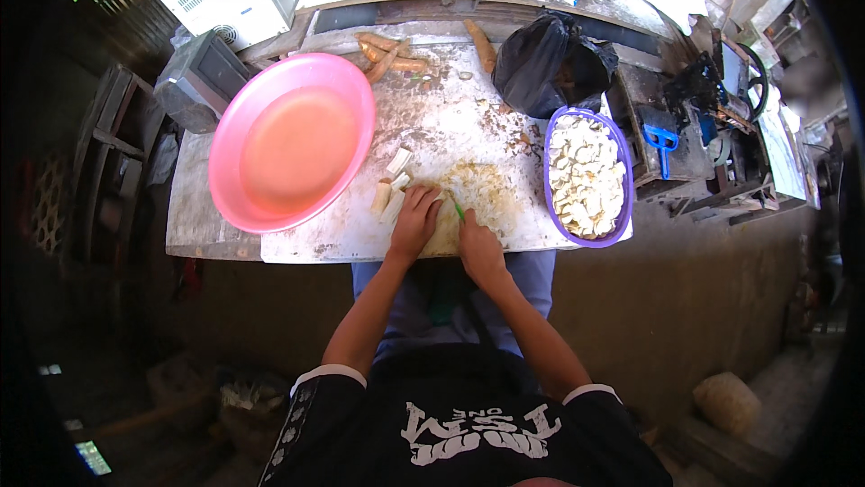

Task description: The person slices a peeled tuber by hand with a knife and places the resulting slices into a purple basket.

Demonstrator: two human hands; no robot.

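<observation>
My right hand (479, 244) is closed round the green handle of a small knife (459, 209), its blade reaching toward my left fingertips. Beside it, my left hand (414, 222) is closed over a peeled root piece, mostly hidden under the fingers. Several peeled white root pieces, like cassava, lie left of that hand, among them a short piece (398, 161) and a browner one (381, 197). Thin pale scraps (482, 194) cover the tabletop right of the knife. At the right edge, an oval purple basket (549, 182) is full of white root slices (586, 176).
A large pink basin (363, 118) with cloudy liquid stands on the table (432, 131) at left. Unpeeled brown roots (396, 62) and another root (482, 45) lie at the back, near a black plastic bag (527, 72). A blue-handled brush (662, 139) rests beyond the basket.
</observation>
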